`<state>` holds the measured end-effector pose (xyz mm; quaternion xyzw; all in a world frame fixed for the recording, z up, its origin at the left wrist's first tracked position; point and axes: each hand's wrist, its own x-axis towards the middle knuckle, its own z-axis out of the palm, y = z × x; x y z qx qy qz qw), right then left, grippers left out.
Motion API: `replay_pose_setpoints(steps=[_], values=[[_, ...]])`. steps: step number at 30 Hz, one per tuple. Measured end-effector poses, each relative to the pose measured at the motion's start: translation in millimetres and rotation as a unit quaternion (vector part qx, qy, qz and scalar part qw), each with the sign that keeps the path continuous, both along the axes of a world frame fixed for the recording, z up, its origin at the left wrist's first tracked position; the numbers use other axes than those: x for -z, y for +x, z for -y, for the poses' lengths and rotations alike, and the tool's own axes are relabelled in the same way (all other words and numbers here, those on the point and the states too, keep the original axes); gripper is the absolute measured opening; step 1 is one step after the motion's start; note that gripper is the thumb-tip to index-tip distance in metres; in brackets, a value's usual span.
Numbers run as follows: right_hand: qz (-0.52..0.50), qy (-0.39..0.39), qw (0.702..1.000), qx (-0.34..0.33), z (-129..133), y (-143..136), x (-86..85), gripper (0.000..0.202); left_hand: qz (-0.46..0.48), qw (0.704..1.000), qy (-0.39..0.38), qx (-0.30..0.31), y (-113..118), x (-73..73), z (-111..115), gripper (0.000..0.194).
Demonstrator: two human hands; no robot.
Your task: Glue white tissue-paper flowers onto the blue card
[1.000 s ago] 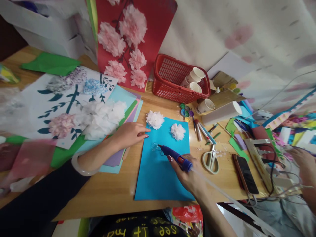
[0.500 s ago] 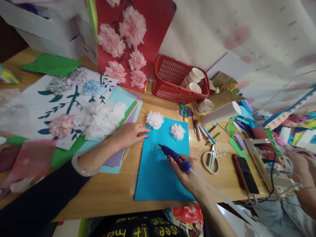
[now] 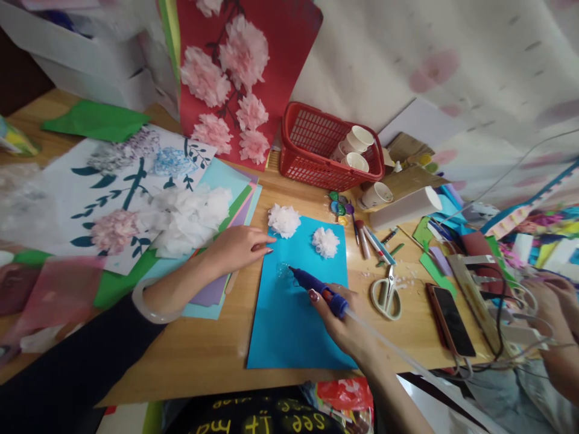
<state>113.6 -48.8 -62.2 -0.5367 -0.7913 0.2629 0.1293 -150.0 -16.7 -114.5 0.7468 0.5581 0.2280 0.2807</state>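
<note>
A blue sheet lies on the wooden table, with a white paper flower at its upper left corner and a second white flower near its upper right. My right hand is closed around a dark blue glue gun, whose tip points left at a patch of clear glue on the sheet. At the sheet's left edge, my left hand rests with thumb and fingers slightly apart, holding nothing.
White scissors, a phone and a power strip lie to the right. Behind stands a red basket with paper cups. Large white tissue flowers sit at left. Another person's hands are at the far right.
The glue gun's tip has shifted slightly left over the glue patch. My left hand has hardly moved.
</note>
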Motion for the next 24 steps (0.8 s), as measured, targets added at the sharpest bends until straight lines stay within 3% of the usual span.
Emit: replay_pose_setpoints(steps=[4, 24], values=[[0.005, -0.035, 0.999, -0.017, 3.5, 0.6, -6.2, 0.049, -0.004, 1.000, 0.006, 0.002, 0.0, 0.0, -0.1, 0.029], [0.021, -0.018, 1.000, -0.006, 5.8, 0.9, -7.5, 0.051, -0.014, 1.000, -0.002, 0.000, 0.6, 0.7, -0.8, 0.029]])
